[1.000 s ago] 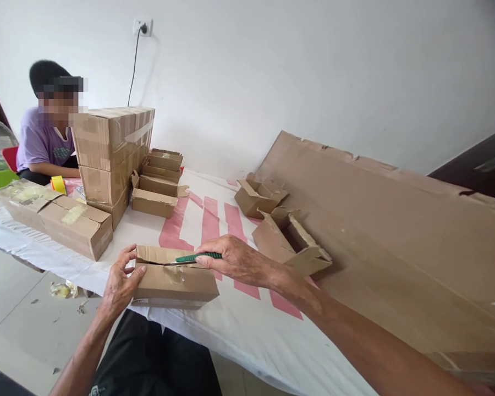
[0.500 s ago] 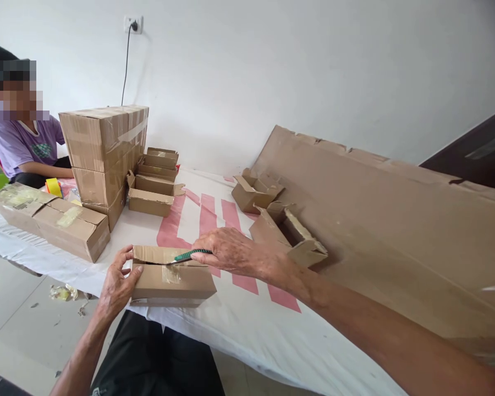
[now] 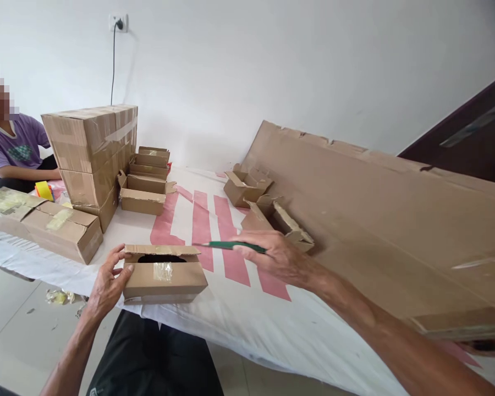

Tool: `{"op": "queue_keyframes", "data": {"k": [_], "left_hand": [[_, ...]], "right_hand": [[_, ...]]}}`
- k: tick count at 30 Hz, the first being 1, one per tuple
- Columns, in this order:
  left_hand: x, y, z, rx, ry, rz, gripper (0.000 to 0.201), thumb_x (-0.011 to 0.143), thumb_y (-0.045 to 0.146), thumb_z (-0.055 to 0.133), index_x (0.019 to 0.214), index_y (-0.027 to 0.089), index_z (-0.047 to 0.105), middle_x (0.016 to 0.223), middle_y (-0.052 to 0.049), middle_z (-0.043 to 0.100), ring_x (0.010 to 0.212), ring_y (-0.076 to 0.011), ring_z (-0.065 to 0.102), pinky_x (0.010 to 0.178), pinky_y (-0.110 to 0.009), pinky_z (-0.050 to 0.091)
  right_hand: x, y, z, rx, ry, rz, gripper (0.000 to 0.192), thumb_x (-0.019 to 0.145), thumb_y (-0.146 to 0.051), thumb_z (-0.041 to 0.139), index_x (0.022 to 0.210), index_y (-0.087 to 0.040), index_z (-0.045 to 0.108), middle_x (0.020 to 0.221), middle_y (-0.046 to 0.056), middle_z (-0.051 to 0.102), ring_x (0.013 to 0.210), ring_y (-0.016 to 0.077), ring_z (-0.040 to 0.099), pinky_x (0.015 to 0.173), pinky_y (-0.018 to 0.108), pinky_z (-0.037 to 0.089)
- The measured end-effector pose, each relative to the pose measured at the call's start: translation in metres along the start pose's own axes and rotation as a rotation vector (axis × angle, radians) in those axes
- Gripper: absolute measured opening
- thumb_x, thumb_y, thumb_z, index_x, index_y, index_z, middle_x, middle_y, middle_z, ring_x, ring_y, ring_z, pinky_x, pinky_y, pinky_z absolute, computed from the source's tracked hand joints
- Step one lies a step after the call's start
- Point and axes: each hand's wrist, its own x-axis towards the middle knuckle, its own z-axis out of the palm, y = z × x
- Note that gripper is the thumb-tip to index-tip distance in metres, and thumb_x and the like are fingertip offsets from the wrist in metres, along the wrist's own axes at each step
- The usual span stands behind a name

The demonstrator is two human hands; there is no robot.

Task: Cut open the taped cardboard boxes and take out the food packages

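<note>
A small cardboard box (image 3: pixel 165 280) lies at the table's front edge, its top flap raised along a dark gap and a strip of clear tape (image 3: pixel 163 271) on the near flap. My left hand (image 3: pixel 109 280) grips its left end, thumb at the front and fingers at the back corner. To the right of the box, my right hand (image 3: pixel 274 256) is closed around a green utility knife (image 3: pixel 237 246). The blade points left, apart from the box and just beyond its right end.
Taped boxes (image 3: pixel 88 140) are stacked at the left, with two more boxes (image 3: pixel 61 223) in front. Open boxes (image 3: pixel 142 201) stand beyond mine, others (image 3: pixel 247 187) by a large cardboard sheet (image 3: pixel 355 220). A person in a purple shirt (image 3: pixel 20 146) sits at the far left.
My right hand has drawn the utility knife off the tape and to the right. The box's far flap has lifted, widening the gap. My left hand still holds the left end.
</note>
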Motion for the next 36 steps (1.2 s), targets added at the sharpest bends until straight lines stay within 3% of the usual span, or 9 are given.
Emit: {"op": "queue_keyframes", "data": {"k": [5,8,10,13,18,22,28,31,36], "left_hand": [[0.011,0.012,-0.019,0.036,-0.107,0.053,0.059,0.093,0.073,0.063,0.115,0.022,0.082,0.161,-0.016,0.057,0.151,-0.0409,0.051,0.118,-0.052,0.049],[0.022,0.018,-0.032,0.048,-0.192,0.007,0.062,0.093,0.076,0.061,0.116,0.022,0.084,0.157,-0.016,0.06,0.146,-0.0422,0.055,0.112,-0.051,0.055],[0.029,0.021,-0.038,0.079,-0.227,0.004,0.061,0.092,0.074,0.065,0.118,0.023,0.084,0.154,-0.016,0.062,0.144,-0.0417,0.056,0.104,-0.047,0.06],[0.032,0.025,-0.043,0.164,-0.305,0.052,0.061,0.085,0.067,0.078,0.133,0.029,0.078,0.156,-0.014,0.06,0.148,-0.0407,0.052,0.102,-0.043,0.061],[0.024,0.028,-0.05,0.287,-0.428,0.074,0.118,0.064,0.069,0.095,0.166,0.038,0.044,0.176,-0.012,0.035,0.157,-0.0447,0.041,0.113,-0.052,0.056],[0.021,0.028,-0.05,0.368,-0.478,0.109,0.137,0.062,0.073,0.095,0.173,0.037,0.025,0.179,-0.015,0.026,0.16,-0.0475,0.034,0.118,-0.059,0.051],[0.029,0.027,-0.047,0.46,-0.494,0.141,0.142,0.061,0.065,0.098,0.175,0.036,0.019,0.173,-0.016,0.032,0.157,-0.0467,0.037,0.122,-0.063,0.046],[0.031,0.025,-0.047,0.476,-0.504,0.116,0.143,0.061,0.063,0.099,0.175,0.035,0.017,0.174,-0.015,0.031,0.157,-0.0452,0.037,0.123,-0.061,0.045],[0.029,0.014,-0.047,0.442,-0.51,0.142,0.146,0.062,0.06,0.1,0.176,0.032,0.013,0.177,-0.016,0.023,0.161,-0.0456,0.031,0.128,-0.061,0.04]], "right_hand": [[-0.071,0.063,0.104,0.091,0.19,0.296,0.033,0.099,-0.049,0.05,0.105,-0.022,0.069,0.084,0.006,0.071,0.073,0.0249,0.067,0.066,0.037,0.053],[-0.102,0.088,0.17,0.036,0.284,0.33,0.031,0.098,-0.047,0.049,0.103,-0.023,0.068,0.096,0.012,0.074,0.091,0.0314,0.071,0.081,0.045,0.058],[-0.108,0.092,0.188,0.012,0.31,0.323,0.032,0.097,-0.048,0.051,0.104,-0.023,0.069,0.098,0.013,0.074,0.095,0.034,0.07,0.086,0.049,0.057],[-0.093,0.082,0.18,0.086,0.374,0.289,0.032,0.099,-0.049,0.054,0.107,-0.023,0.07,0.102,0.014,0.074,0.1,0.0343,0.069,0.091,0.05,0.057],[-0.048,0.031,0.133,0.347,0.471,0.159,0.028,0.103,-0.047,0.058,0.114,-0.023,0.069,0.112,0.011,0.073,0.102,0.0267,0.072,0.089,0.042,0.061],[-0.021,-0.017,0.106,0.378,0.428,-0.091,0.019,0.104,-0.035,0.061,0.117,-0.024,0.07,0.113,0.009,0.074,0.105,0.0245,0.072,0.09,0.04,0.062],[0.019,-0.061,0.097,-0.066,0.17,-0.451,0.014,0.099,-0.03,0.073,0.108,-0.019,0.076,0.11,0.01,0.077,0.118,0.029,0.067,0.11,0.048,0.053],[0.028,-0.06,0.094,-0.336,0.062,-0.426,0.018,0.097,-0.036,0.078,0.091,-0.018,0.077,0.1,0.01,0.077,0.11,0.0282,0.067,0.116,0.05,0.046],[0.012,-0.038,0.078,-0.641,0.127,-0.268,0.017,0.101,-0.028,0.069,0.088,-0.02,0.077,0.093,0.009,0.076,0.1,0.0281,0.063,0.107,0.048,0.043]]}}
